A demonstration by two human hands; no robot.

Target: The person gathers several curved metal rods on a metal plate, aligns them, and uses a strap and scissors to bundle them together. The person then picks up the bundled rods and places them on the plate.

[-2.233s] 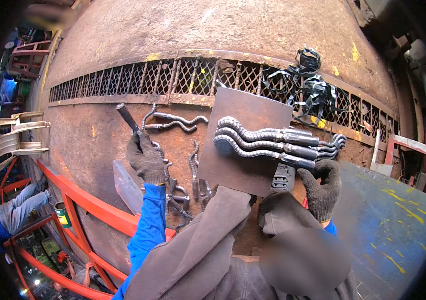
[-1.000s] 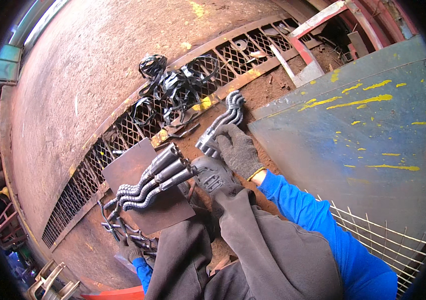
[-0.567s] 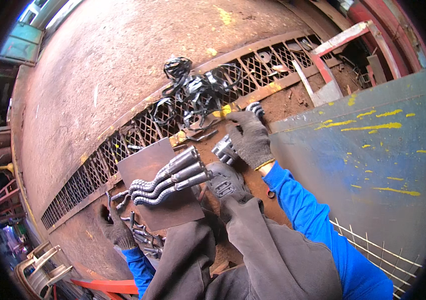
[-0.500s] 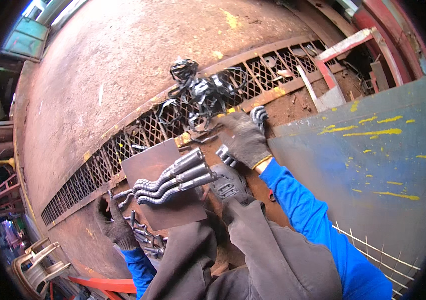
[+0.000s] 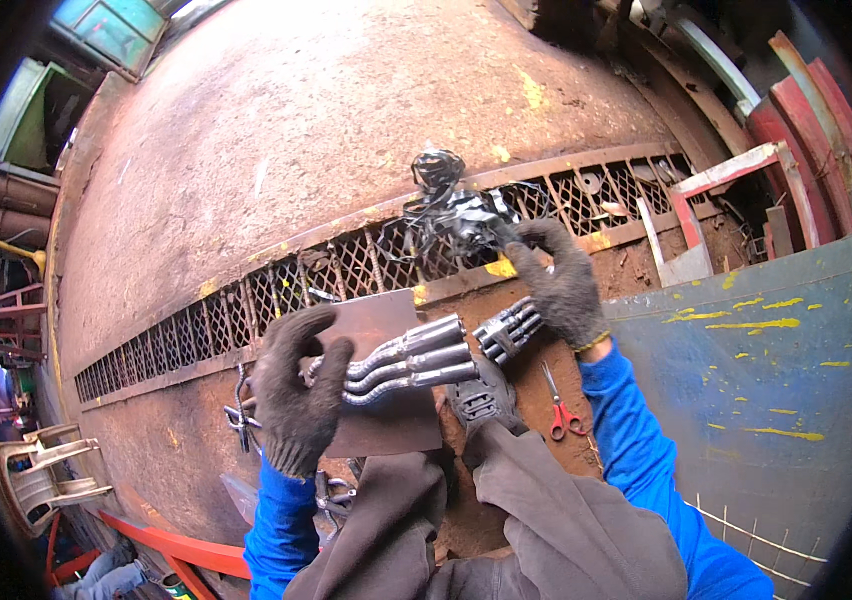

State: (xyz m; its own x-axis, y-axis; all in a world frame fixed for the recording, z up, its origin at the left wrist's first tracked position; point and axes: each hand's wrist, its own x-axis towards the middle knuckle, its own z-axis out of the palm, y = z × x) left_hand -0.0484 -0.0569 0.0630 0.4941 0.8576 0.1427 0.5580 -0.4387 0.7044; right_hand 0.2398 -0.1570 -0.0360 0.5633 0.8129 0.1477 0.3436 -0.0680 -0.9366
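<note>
A brown flat sheet (image 5: pixel 386 432) lies across my knees and carries a cluster of bent grey metal tubes (image 5: pixel 416 360). My left hand (image 5: pixel 298 395), in a dark work glove, is at the thin left ends of these tubes, thumb and forefinger apart. My right hand (image 5: pixel 561 285), gloved too, pinches at the edge of a tangled heap of black plastic strips (image 5: pixel 471 220); the strip between its fingertips is partly hidden. Just below that hand rests a bundle of short grey tubes (image 5: pixel 508 328), beside my shoe (image 5: pixel 484 400).
Red-handled scissors (image 5: pixel 564 418) lie on the dirt to the right. A rusty metal grate (image 5: pixel 276 290) runs across the ground ahead. More metal tubes (image 5: pixel 241 420) lie left of the sheet. A grey panel (image 5: pixel 726 370) stands at right, a red beam (image 5: pixel 176 545) at lower left.
My left hand has come from the left side up to the tubes on the sheet. My right hand has moved off the short tube bundle to the black strips, and the scissors now show.
</note>
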